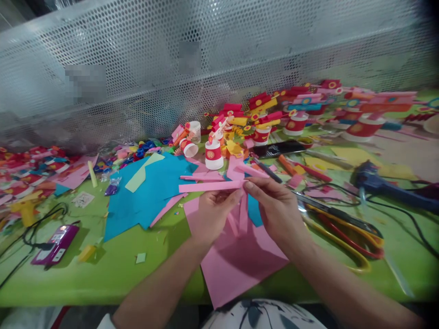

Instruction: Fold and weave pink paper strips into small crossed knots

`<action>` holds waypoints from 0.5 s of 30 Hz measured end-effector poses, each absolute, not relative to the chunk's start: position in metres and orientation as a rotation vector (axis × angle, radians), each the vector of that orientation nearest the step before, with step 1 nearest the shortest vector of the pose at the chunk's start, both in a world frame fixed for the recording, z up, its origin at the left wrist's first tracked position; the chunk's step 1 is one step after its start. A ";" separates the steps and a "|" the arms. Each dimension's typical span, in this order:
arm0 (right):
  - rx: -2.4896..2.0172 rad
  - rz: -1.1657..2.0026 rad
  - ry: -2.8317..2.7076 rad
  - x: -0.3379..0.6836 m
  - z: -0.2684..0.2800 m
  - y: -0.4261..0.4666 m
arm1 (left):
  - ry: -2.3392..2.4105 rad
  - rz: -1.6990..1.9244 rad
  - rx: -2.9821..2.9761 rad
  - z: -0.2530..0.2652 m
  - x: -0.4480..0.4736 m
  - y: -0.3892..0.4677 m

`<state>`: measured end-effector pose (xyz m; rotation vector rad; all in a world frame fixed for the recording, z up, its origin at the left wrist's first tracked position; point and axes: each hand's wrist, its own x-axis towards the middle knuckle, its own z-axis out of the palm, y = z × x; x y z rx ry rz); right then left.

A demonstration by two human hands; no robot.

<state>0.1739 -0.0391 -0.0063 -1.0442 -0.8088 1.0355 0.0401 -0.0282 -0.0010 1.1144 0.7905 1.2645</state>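
Note:
Pink paper strips (212,186) are pinched between my two hands above the table. My left hand (216,212) is closed on them with thumb and fingers, and a long strip runs out to its left. Close by on the right, my right hand (274,205) pinches the strip's right end; other strip ends hang down between the hands. Beneath them lies a pink paper sheet (240,274). More folded pink pieces (236,168) rest just beyond my fingertips. How the strips join under my fingertips is hidden.
Blue sheets (137,196) lie left, a purple device (56,244) farther left. Scissors (343,228) and a blue glue gun (387,187) with its cord are at right. Red-and-white cups (214,155) with paper rolls line the back, before a perforated metal panel (144,68).

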 end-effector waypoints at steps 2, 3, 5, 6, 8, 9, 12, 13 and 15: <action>-1.031 1.046 -0.801 0.173 -0.006 -0.039 | 0.793 1.258 1.106 -0.001 0.041 -0.029; -1.022 1.055 -0.801 0.173 -0.006 -0.040 | 0.796 1.252 1.100 -0.001 0.041 -0.028; -1.009 1.067 -0.818 0.172 -0.007 -0.040 | 0.799 1.242 1.091 -0.001 0.041 -0.028; -1.006 1.065 -0.833 0.171 -0.007 -0.041 | 0.799 1.241 1.087 -0.001 0.041 -0.028; -1.013 1.050 -0.862 0.170 -0.007 -0.041 | 0.794 1.252 1.080 -0.001 0.041 -0.028; -1.014 1.042 -0.868 0.170 -0.007 -0.041 | 0.791 1.258 1.077 -0.001 0.042 -0.028; -1.005 1.057 -0.858 0.169 -0.007 -0.042 | 0.793 1.278 1.072 -0.002 0.042 -0.029; -0.996 1.075 -0.851 0.169 -0.006 -0.042 | 0.801 1.287 1.066 -0.002 0.041 -0.029; -0.982 1.119 -0.839 0.169 -0.005 -0.042 | 0.825 1.294 1.061 -0.002 0.040 -0.030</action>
